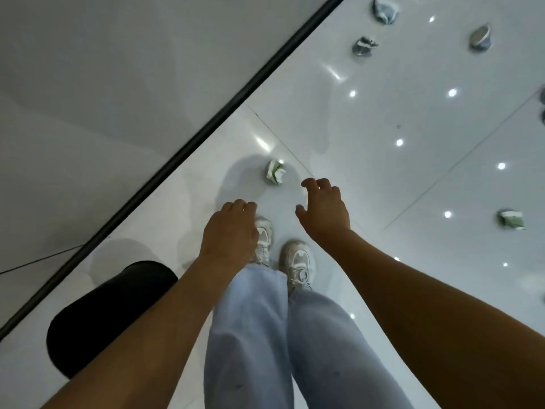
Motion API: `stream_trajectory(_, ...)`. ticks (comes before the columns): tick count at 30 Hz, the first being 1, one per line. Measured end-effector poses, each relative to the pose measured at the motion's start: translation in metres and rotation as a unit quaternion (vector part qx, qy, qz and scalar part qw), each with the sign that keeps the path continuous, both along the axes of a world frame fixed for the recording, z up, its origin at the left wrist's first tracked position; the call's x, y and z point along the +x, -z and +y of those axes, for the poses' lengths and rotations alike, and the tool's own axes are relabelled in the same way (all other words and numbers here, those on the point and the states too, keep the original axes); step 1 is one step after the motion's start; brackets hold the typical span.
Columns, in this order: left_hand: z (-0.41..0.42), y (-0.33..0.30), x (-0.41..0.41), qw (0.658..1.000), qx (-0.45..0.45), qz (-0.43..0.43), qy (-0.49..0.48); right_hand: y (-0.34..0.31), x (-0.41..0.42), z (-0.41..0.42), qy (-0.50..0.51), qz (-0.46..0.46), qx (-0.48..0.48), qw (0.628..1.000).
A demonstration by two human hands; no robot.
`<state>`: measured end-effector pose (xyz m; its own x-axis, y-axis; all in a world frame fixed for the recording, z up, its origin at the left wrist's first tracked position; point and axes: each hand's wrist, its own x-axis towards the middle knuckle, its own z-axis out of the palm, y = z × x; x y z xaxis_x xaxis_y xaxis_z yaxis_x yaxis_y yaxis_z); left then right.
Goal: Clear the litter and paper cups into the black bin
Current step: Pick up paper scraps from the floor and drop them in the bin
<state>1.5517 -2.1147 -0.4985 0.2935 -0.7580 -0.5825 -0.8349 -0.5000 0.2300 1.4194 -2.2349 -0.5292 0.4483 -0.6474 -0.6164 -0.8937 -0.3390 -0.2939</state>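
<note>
A crumpled green-and-white paper cup [276,172] lies on the floor [383,119], its long axis running toward the person. The right hand [324,212] hovers beside it with fingers [312,184] spread, empty. The left hand [228,231] hangs loosely curled, holding nothing, near the black bin [103,314].

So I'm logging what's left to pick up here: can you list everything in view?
Crumpled green-and-white paper: one, on the floor just ahead of the hands.
Crushed green-and-white cup: one, floor at right.
Crushed blue-grey cups: three, far floor at top right.
Black bin: one, at lower left beside the wall.
Dark baseboard strip: one, where the wall meets the floor.
White glossy tile floor: with ceiling-light reflections.
White sneakers: two.
Light blue jeans: one pair.
Left hand: empty, fingers curled.
Right hand: empty, grip open.
</note>
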Motion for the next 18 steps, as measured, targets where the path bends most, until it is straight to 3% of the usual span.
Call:
stream_trajectory(12, -0.044, 0.195, 0.055, 0.999, 0.000, 0.017, 0.028, 0.241, 0.055, -0.020, 0.003, 0.002, 0.007, 1.000)
stream_trajectory(18, -0.055, 0.255, 0.069, 0.999, 0.019, 0.016, 0.045, 0.299, 0.063, -0.011, 0.012, -0.007, -0.007, 1.000)
